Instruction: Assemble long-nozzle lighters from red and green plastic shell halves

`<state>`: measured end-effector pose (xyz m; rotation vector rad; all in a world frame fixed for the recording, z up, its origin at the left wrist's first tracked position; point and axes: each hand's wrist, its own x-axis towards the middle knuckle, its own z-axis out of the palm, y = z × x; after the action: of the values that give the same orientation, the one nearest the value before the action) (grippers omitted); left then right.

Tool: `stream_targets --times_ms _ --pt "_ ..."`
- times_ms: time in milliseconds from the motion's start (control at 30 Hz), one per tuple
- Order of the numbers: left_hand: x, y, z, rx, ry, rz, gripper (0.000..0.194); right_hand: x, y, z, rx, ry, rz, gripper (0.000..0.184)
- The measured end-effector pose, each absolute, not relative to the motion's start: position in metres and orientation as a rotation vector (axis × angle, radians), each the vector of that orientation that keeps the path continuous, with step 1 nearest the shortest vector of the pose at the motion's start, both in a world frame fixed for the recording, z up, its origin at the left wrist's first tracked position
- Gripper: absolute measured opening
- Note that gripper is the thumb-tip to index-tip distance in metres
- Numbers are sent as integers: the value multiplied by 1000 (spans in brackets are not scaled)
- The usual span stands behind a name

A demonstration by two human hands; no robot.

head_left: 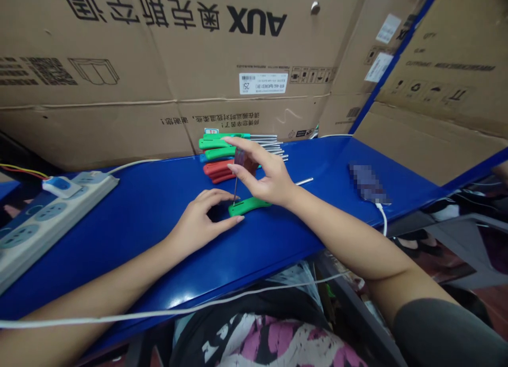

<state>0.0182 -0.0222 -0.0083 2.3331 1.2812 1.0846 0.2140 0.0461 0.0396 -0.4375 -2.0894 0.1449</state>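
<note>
A green-handled screwdriver lies on the blue shelf, its metal shaft pointing right. My left hand rests on the shelf, thumb and fingers curled around the handle's left end. My right hand pinches a small dark-handled screwdriver and holds it upright, its thin tip touching the green handle's end. Behind the hands lies a pile of green and red-handled screwdrivers.
A white power strip with a plug sits at the left. A blurred dark object with a white cable lies at the right. Cardboard boxes wall the back. A white cable runs along the shelf's front edge.
</note>
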Motion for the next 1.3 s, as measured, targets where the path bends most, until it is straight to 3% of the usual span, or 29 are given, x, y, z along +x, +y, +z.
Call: stream_targets --times_ms 100,233,1300 --pt "19 -22 -10 2325 1302 968 42 216 48 41 -466 -2063 85 43" --pt "19 -22 -11 2343 1289 925 35 218 50 38 -444 -2074 15 41" --pt "18 -23 -12 2345 1300 937 30 208 43 30 -289 -2144 -74 38"
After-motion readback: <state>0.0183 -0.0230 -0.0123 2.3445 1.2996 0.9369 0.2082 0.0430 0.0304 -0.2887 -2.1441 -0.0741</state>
